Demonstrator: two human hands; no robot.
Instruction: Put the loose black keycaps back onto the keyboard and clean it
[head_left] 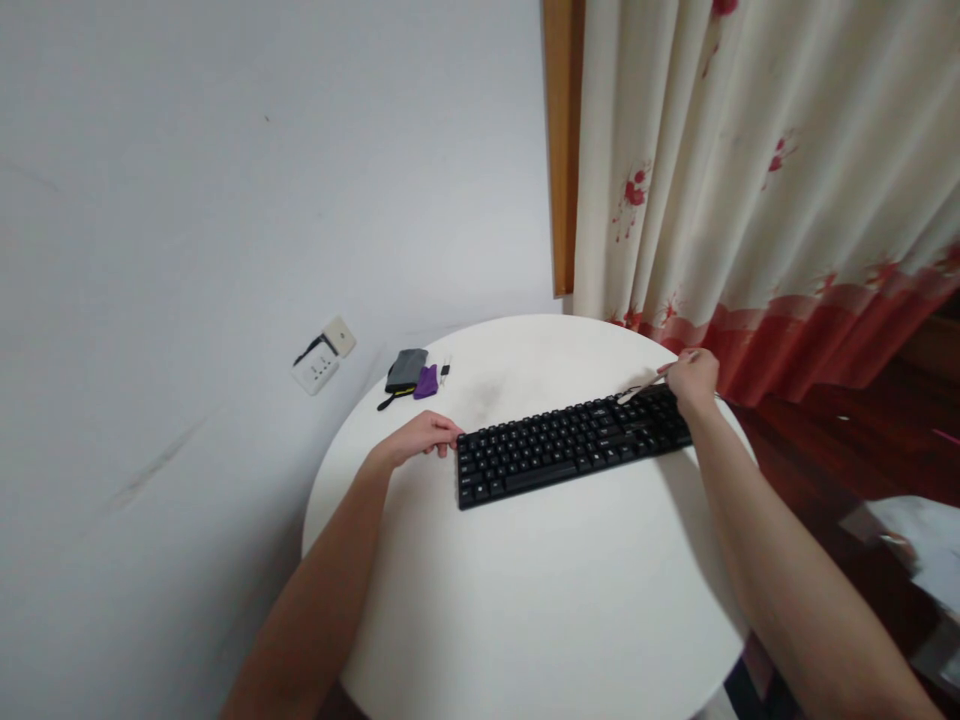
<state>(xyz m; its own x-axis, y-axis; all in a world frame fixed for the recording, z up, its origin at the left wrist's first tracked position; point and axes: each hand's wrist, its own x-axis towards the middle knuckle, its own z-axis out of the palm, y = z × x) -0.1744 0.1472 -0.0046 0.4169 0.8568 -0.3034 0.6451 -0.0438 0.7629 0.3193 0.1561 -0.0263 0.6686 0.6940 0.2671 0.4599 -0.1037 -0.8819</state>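
A black keyboard (570, 448) lies across the middle of a round white table (540, 600). My left hand (420, 438) rests at the keyboard's left end, fingers curled against its edge. My right hand (694, 382) is at the keyboard's far right end, closed around a thin stick-like tool (643, 386) whose tip points left over the top row of keys. I cannot tell exactly what the tool is.
A grey pouch (406, 370), a purple cloth (426, 382) and a small clip-like item (445, 372) sit at the table's far left edge. A white socket (322, 358) is on the wall. A floral curtain (750, 180) hangs behind the table. The dark floor lies to the right.
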